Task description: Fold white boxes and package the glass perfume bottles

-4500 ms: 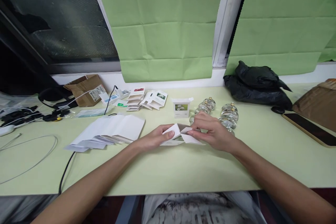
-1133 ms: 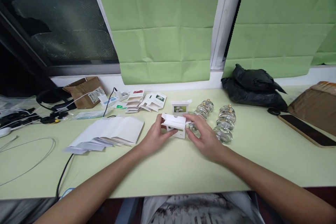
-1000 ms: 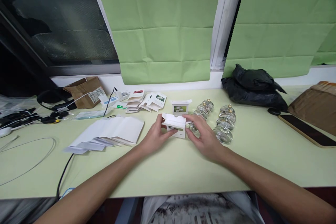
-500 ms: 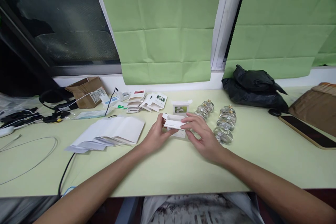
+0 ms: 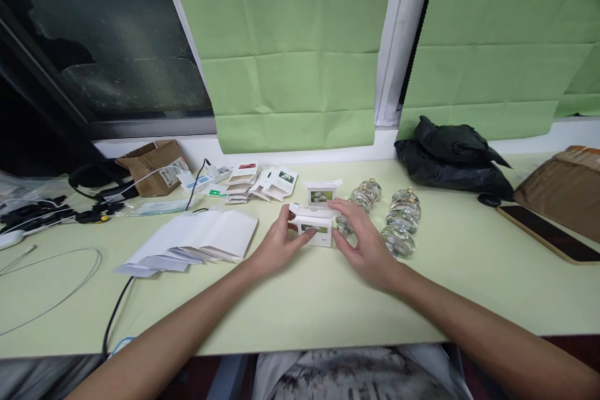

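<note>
A small white carton (image 5: 323, 240) with a green picture on its front stands upright on the table, its top flap tilted up. My left hand (image 5: 275, 245) grips the left side, with the thumb across the front picture. At the right edge, my right hand (image 5: 368, 249) holds the carton between thumb and fingers. Just behind is a second white carton (image 5: 322, 195) with a similar picture and a raised flap. To the right stand two rows of round clear glass bottles (image 5: 399, 240) with gold-coloured tops; the right hand partly covers the nearer row.
Flat white cartons (image 5: 210, 231) lie fanned out on the left, with printed cartons (image 5: 274, 182) farther back. A brown box (image 5: 157, 169) and cables (image 5: 42, 215) are at the far left. A black plastic bag (image 5: 454, 159), a phone (image 5: 553, 234) and a brown package (image 5: 565, 194) lie right.
The carton's top flap, earlier folded forward over the front under my right fingers, has swung up, showing the front picture. My right fingers have drawn back to the carton's right side.
</note>
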### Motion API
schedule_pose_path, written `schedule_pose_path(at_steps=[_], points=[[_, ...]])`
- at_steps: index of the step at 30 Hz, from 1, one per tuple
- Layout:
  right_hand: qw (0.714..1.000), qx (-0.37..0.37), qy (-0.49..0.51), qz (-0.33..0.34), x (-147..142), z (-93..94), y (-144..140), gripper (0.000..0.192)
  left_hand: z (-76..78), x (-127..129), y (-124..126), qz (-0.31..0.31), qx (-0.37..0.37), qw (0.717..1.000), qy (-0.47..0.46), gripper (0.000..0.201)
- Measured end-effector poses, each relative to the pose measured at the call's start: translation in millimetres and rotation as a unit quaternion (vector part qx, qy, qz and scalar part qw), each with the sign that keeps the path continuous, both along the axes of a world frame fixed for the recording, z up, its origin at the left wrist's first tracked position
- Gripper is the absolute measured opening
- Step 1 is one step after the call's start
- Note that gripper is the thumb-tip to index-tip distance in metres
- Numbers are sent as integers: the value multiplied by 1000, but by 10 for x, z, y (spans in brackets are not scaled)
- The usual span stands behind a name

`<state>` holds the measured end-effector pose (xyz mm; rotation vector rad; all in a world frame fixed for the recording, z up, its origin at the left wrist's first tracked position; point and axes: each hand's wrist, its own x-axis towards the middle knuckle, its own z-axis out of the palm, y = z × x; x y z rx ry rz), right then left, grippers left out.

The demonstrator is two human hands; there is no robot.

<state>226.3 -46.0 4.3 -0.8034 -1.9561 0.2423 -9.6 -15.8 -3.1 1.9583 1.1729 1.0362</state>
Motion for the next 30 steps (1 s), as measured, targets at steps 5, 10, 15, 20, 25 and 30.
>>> schedule_pose_path(at_steps=[5,10,15,20,25,30], points=[[999,-25,16,-15,-13,-29,12,58,3,-7,8,17,3,1000,4,38],[998,-51,27,-22,-9,-68,49,54,-7,-27,30,17,-2,1000,24,43],[997,-69,32,-19,-12,-97,70,53,-15,-66,73,29,-9,998,53,41],[996,-67,48,-16,-18,-129,82,53,-3,-252,198,38,-28,996,78,48],[996,-68,54,-19,-20,-136,80,50,-69,-475,355,56,-37,994,84,55],[996,-72,55,-22,-12,-144,82,50,-91,-546,435,100,-1,992,81,47]])
